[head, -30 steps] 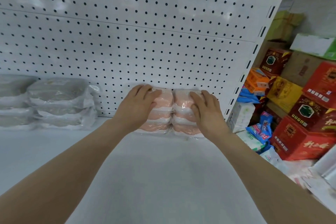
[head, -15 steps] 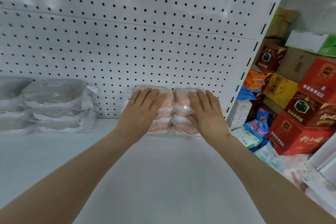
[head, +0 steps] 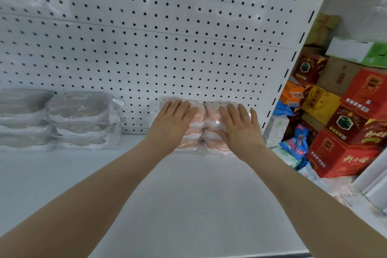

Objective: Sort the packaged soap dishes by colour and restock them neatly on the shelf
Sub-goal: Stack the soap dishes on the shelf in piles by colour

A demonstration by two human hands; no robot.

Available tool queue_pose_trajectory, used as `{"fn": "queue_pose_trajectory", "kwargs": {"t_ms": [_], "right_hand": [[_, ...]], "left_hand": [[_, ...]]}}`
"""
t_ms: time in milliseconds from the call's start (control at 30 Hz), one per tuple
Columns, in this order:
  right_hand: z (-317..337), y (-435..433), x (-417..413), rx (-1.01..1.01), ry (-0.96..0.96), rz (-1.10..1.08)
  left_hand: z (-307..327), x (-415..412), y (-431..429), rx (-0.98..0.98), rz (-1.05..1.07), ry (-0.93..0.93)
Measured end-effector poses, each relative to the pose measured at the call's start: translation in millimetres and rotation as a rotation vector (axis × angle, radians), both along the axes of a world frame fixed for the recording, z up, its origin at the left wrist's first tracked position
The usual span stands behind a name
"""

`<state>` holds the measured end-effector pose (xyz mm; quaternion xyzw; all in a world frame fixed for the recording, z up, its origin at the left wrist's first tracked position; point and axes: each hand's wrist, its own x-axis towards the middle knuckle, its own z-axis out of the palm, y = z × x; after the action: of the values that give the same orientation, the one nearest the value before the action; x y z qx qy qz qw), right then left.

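At the far left of the white metal shelf, 2 stacks of grey soap dishes in clear plastic wrap sit against the white perforated back panel. Right of them, well apart, 2 stacks of pink soap dishes in clear plastic wrap stand side by side, touching each other, far back against the same panel. The left hand lies flat on the left pink stack, fingers straight. The right hand presses the right pink stack the same way, fingers straight and spread. Beyond the shelf's right end, red cardboard cartons are piled up.
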<state>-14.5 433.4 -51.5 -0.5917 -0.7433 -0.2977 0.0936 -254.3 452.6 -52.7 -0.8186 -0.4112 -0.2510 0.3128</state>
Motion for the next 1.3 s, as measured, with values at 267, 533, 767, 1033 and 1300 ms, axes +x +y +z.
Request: {"fn": "queue_pose_trajectory", "kwargs": {"t_ms": [267, 533, 767, 1033, 1300], "right_hand": [[33.4, -52.9, -5.4, -0.008, 0.016, 0.146], [25.3, -114.2, -60.8, 0.055, -0.023, 0.409], [7.6, -103.8, -183.9, 0.050, -0.014, 0.523], [16.8, -45.0, -327.5, -0.015, 0.141, 0.426], [11.0, -1.0, -363.1, -0.094, 0.254, 0.211]], "left_hand": [[25.0, -16.9, -71.6, -0.025, -0.025, -0.030], [18.4, -90.4, -170.2, -0.050, -0.022, -0.058], [-4.7, -229.3, -178.9, -0.099, 0.138, -0.125], [11.7, -380.1, -99.5, -0.091, 0.232, -0.038], [6.9, -408.8, -20.3, -0.157, 0.203, -0.024]]}}
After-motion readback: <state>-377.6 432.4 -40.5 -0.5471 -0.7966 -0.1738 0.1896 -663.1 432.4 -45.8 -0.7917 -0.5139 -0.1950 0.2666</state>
